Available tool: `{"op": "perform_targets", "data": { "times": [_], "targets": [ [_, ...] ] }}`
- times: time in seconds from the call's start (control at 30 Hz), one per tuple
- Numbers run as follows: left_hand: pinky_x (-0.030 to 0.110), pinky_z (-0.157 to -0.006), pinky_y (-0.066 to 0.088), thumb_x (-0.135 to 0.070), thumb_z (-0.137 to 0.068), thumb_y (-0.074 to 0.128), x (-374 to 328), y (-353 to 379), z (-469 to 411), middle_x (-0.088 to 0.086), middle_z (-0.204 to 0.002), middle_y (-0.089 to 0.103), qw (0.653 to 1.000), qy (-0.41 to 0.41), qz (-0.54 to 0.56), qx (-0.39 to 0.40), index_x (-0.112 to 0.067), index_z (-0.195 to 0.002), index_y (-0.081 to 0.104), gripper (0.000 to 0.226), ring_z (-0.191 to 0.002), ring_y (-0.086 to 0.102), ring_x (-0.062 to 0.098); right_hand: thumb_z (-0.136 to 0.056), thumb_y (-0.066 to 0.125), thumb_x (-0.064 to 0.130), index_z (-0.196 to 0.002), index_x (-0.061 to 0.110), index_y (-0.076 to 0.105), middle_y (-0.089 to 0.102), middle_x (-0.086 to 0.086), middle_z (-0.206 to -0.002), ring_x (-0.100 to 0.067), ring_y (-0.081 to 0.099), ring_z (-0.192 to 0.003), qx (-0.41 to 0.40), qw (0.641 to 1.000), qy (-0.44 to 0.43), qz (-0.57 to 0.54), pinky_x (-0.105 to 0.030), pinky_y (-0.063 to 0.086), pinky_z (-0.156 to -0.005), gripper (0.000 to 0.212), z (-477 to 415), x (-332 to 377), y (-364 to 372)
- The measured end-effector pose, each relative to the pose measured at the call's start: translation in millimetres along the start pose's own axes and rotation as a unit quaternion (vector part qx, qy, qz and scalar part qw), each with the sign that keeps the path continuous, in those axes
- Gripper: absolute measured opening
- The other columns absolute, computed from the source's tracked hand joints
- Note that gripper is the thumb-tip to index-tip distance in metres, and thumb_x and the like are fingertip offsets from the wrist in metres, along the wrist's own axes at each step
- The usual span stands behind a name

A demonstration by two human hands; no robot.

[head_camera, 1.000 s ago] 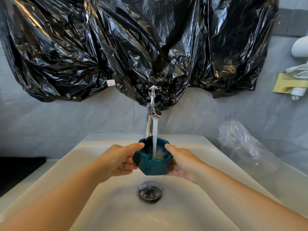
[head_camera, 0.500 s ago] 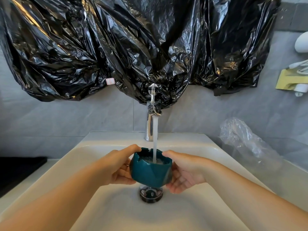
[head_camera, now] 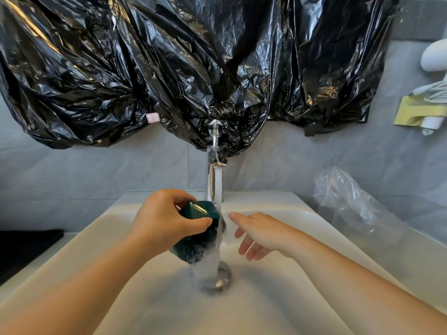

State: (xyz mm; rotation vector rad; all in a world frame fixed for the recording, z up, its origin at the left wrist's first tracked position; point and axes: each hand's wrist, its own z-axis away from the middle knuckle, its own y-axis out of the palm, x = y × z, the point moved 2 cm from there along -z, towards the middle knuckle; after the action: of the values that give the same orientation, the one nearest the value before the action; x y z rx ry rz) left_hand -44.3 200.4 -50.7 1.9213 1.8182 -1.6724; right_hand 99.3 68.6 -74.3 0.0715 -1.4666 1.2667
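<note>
My left hand [head_camera: 164,220] grips a dark green faceted cup [head_camera: 197,238], tipped over so its mouth points down to the right. Water pours out of it onto the drain [head_camera: 217,279] of the white sink [head_camera: 121,221]. The chrome tap [head_camera: 214,175] runs, its stream falling just past the cup's right side. To the right of the stream, my right hand [head_camera: 256,234] hovers apart from the cup, its fingers spread and holding nothing.
A crumpled black plastic sheet [head_camera: 169,68] hangs on the grey tiled wall above the tap. A clear plastic bag [head_camera: 348,201] lies on the counter right of the sink. A gold wall holder [head_camera: 416,112] with white items sits at the far right.
Both hands held the upright cup under the stream before. Now my right hand has let go and moved right, and my left hand has tipped the cup so the water spills out.
</note>
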Motion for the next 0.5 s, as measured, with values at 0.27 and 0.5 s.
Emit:
{"op": "perform_targets", "data": {
  "times": [0.27,0.5],
  "targets": [
    [0.028,-0.066,0.052,-0.039,-0.062,0.084,-1,-4,-2,-0.013,-0.083,0.065,0.996,0.044,-0.055,-0.053,-0.027,-0.094,0.069,0.037,-0.078,0.060,0.007,-0.099,0.033,0.055,-0.114,0.008,0.058,0.068,-0.010,-0.089,-0.020,0.063,-0.069,0.001,1.000,-0.015,-0.009,-0.028,0.054,-0.072,0.056,-2,0,1],
    [0.041,-0.072,0.059,-0.038,-0.067,0.084,17,1,-11,0.011,-0.085,0.073,0.962,-0.184,0.203,-0.007,-0.012,-0.083,0.073,0.033,-0.080,0.068,0.026,-0.098,0.037,0.055,-0.122,0.011,0.054,0.066,-0.011,-0.105,-0.025,0.067,-0.087,0.024,0.996,-0.037,-0.082,-0.034,0.058,-0.081,0.053,-2,2,2]
  ]
}}
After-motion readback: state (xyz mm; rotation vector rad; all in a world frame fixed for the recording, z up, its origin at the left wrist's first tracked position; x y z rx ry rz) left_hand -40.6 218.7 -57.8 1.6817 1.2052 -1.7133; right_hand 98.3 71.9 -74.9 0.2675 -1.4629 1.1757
